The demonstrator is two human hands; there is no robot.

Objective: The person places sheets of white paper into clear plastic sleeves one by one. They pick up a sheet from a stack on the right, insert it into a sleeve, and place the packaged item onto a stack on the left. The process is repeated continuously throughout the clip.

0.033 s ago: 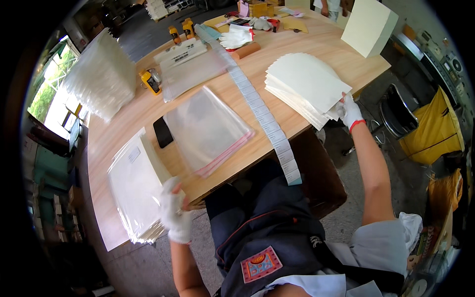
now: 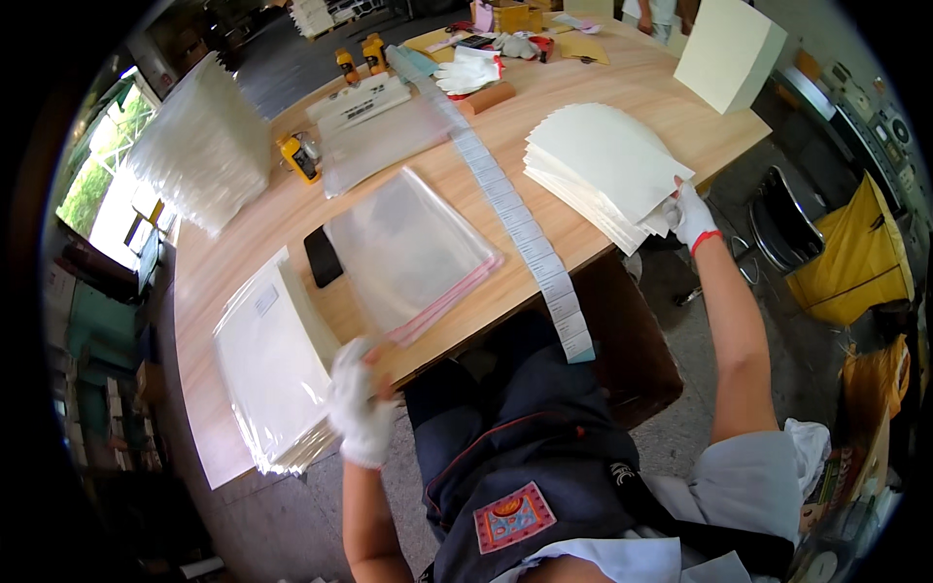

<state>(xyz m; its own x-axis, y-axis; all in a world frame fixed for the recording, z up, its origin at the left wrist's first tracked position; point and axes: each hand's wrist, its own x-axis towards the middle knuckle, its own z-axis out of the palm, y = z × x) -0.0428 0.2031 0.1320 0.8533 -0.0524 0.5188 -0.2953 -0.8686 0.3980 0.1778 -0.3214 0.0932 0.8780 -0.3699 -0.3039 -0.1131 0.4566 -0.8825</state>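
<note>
My right hand, in a white glove with a red cuff, grips the near corner of a fanned stack of cream sheets at the table's right edge. My left hand, also gloved and blurred, lies at the table's near edge. Its fingers are by the near corner of a stack of clear plastic bags with a pink strip. Just left of that hand lies a stack of bags filled with white sheets. Whether the left hand grips anything is not visible.
A long strip of labels runs across the wooden table and hangs over its near edge. A black phone lies between the bag stacks. Tall piles of clear bags, yellow tape dispensers, gloves and a cream block sit farther back.
My left hand has shifted slightly right, from the filled bags toward the near corner of the clear bags. My right hand stays on the cream sheets.
</note>
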